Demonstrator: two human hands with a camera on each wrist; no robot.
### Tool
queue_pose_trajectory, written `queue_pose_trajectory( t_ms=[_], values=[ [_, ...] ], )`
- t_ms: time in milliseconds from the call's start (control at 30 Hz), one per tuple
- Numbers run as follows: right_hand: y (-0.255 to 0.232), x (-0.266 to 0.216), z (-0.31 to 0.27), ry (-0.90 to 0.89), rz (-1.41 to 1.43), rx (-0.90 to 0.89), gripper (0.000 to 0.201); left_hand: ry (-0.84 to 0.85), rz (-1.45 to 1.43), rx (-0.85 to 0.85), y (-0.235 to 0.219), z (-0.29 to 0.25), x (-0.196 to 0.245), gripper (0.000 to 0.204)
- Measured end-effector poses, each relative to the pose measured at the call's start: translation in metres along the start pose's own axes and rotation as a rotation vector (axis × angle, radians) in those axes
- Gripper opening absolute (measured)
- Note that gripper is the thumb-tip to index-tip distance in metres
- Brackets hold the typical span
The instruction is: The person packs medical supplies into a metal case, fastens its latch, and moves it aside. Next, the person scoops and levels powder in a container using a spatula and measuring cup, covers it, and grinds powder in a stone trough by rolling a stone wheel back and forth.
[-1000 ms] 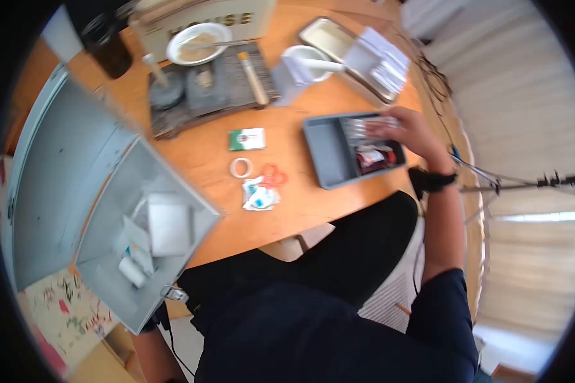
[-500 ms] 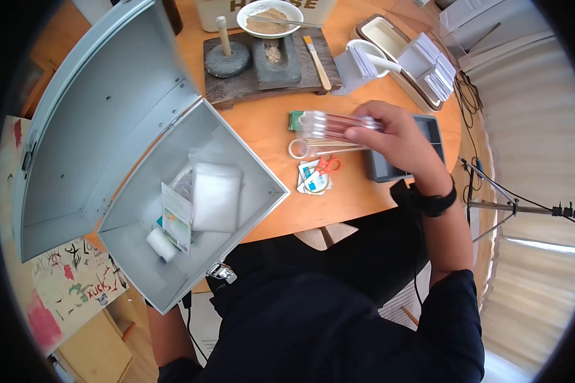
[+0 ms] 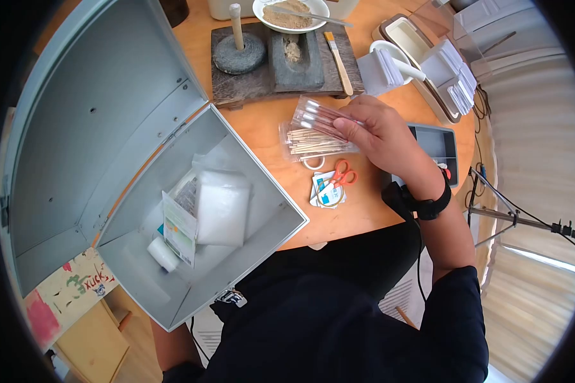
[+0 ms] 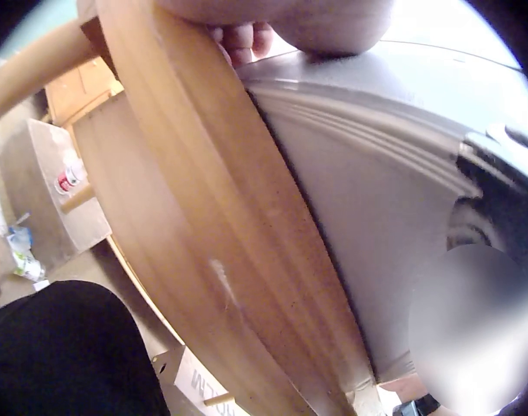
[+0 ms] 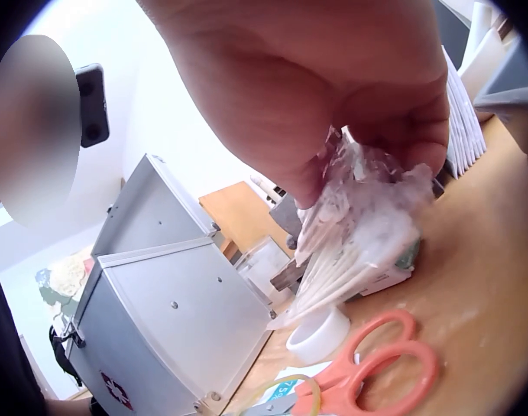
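My right hand (image 3: 380,131) pinches a clear packet of red-tinted swabs (image 3: 319,117) above the table. Beneath it lies a clear bag of wooden sticks (image 3: 313,142); in the right wrist view the fingers are close over the bag of sticks (image 5: 342,260). A white tape roll (image 3: 314,163), orange-handled scissors (image 3: 344,173) and small white-and-blue packets (image 3: 328,193) sit nearer the table's front edge. In the left wrist view, part of my left hand (image 4: 281,22) is at the top beside the metal box (image 4: 359,191); what its fingers do is hidden.
The open grey metal box (image 3: 268,239) stands at the left with a white pack (image 3: 222,207), a leaflet and a white roll inside. A grey divided tray (image 3: 455,150) lies at the right. A stone grinder on a dark board (image 3: 255,89), a bowl of powder and a brush stand behind.
My right hand has lifted the swab packet from the grey tray and moved left. The bag of sticks now lies on the table below it. The head view has shifted.
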State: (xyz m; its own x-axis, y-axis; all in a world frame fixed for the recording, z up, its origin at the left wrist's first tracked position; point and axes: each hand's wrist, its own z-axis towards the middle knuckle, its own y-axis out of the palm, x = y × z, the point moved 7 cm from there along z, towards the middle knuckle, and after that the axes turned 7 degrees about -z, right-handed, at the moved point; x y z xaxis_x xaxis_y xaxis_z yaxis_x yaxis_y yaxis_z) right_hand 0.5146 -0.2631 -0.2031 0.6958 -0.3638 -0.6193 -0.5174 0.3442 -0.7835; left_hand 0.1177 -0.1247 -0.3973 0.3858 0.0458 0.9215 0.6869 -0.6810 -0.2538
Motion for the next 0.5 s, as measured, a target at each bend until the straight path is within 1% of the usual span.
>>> queue_pose_trajectory(
  t_ms=[33, 67, 133, 167, 233, 267, 367, 433, 467, 500],
  values=[
    [-0.002, -0.006, 0.001, -0.099, -0.087, 0.036, 0.022, -0.008, -0.009, -0.002, 0.002, 0.0, -0.002, 0.032],
    [-0.004, -0.007, 0.002, -0.095, -0.088, 0.03, 0.022, -0.016, -0.019, -0.005, 0.003, 0.001, -0.003, 0.032],
    [-0.007, -0.005, 0.004, -0.002, -0.04, -0.022, 0.018, -0.03, -0.04, -0.012, 0.008, 0.004, -0.006, 0.032],
    [-0.008, -0.004, 0.005, 0.002, -0.044, -0.027, 0.018, -0.036, -0.052, -0.016, 0.011, 0.007, -0.008, 0.032],
    [-0.017, -0.005, 0.005, -0.056, -0.039, 0.048, 0.016, -0.048, -0.077, -0.022, 0.017, 0.012, -0.011, 0.032],
    [-0.021, -0.004, 0.005, -0.055, -0.043, 0.041, 0.016, -0.055, -0.091, -0.023, 0.02, 0.014, -0.013, 0.032],
    [-0.03, -0.007, 0.002, -0.027, -0.079, -0.008, 0.015, -0.082, -0.122, -0.024, 0.027, 0.018, -0.018, 0.032],
    [-0.038, -0.005, 0.0, 0.074, -0.018, 0.01, 0.013, -0.096, -0.146, -0.03, 0.034, 0.023, -0.021, 0.032],
    [-0.043, -0.007, 0.0, 0.082, -0.024, 0.005, 0.013, -0.104, -0.16, -0.038, 0.039, 0.025, -0.023, 0.032],
    [-0.044, -0.008, 0.0, 0.105, -0.048, -0.062, 0.012, -0.114, -0.171, -0.049, 0.045, 0.027, -0.024, 0.032]
  ],
)
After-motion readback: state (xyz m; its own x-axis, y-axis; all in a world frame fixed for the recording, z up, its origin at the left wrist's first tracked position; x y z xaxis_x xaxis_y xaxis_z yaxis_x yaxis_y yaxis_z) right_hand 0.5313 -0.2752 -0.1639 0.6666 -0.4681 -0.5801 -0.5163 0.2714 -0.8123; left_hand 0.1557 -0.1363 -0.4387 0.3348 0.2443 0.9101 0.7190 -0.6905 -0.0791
